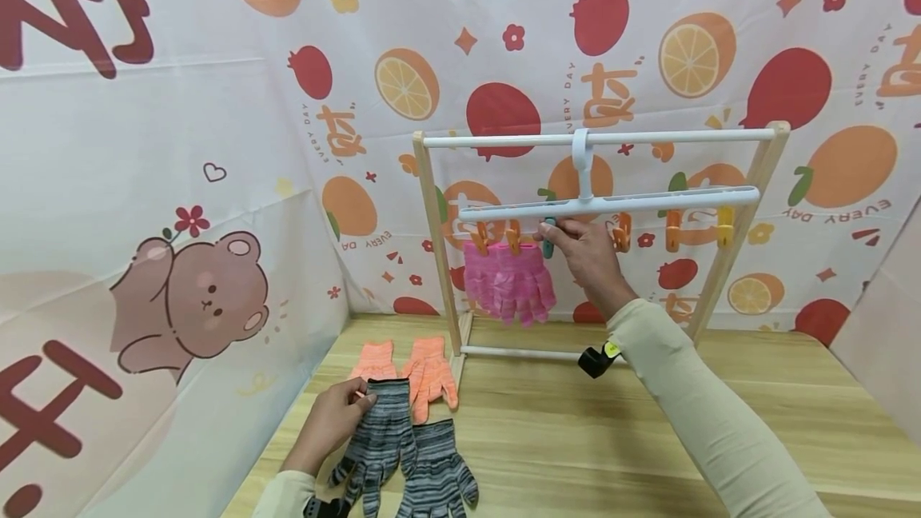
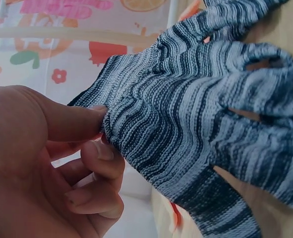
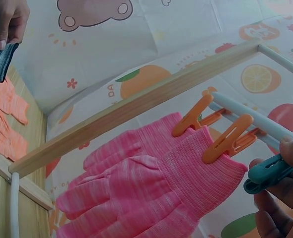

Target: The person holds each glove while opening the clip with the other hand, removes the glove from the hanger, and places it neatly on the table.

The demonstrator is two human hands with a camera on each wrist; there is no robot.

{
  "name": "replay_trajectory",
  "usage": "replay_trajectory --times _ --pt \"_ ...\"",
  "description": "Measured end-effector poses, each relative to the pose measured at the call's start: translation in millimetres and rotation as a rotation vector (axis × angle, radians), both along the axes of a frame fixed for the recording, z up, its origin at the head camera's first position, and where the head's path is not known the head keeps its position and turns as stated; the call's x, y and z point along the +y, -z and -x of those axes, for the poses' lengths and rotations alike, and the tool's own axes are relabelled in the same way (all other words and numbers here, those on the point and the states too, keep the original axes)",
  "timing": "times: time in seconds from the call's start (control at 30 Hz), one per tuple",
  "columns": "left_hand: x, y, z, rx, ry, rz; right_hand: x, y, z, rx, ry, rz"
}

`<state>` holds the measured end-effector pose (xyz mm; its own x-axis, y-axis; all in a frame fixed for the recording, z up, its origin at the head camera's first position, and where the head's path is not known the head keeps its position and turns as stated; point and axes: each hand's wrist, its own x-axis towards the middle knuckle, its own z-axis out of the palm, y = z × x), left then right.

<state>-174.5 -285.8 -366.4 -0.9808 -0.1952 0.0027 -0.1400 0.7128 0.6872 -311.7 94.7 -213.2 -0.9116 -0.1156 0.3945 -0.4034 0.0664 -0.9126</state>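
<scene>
left wrist: knitted glove [image 2: 174, 116], striped black and grey.

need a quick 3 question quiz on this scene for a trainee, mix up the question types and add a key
1. True or false: the pink gloves hang from the yellow clip.

2. Multiple choice: what colour is the clip pinched by the right hand?
A) yellow
B) teal
C) orange

3. Short answer: what does the left hand hold, and by which part?

Key
1. False; they hang from two orange clips.
2. B
3. A striped grey glove, by its cuff.
</scene>
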Motion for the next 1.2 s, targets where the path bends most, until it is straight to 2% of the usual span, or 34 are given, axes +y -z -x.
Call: replay_trajectory --times 0.33,0.67,0.83,1.03,1.2 --pt "-12.0 10.8 -2.7 -0.048 -0.041 0.056 -1.9 3.4 -1.0 -0.027 0.0 0.017" --pt "-15.5 16.1 -2.3 -0.132 -0.021 0.111 -1.3 2.4 -1.9 -0.015 0.001 0.017" --pt "-16.6 19.0 -1.5 -0.149 0.004 0.131 -1.1 0.8 -1.6 0.0 -0.002 0.02" --pt "-16.1 19.8 -5.8 -0.154 0.02 0.127 -1.0 -0.1 -0.3 0.007 -0.001 0.01" --pt "-12.2 18.5 -9.4 -0.192 0.008 0.183 -1.7 0.0 1.0 0.004 0.007 -0.011"
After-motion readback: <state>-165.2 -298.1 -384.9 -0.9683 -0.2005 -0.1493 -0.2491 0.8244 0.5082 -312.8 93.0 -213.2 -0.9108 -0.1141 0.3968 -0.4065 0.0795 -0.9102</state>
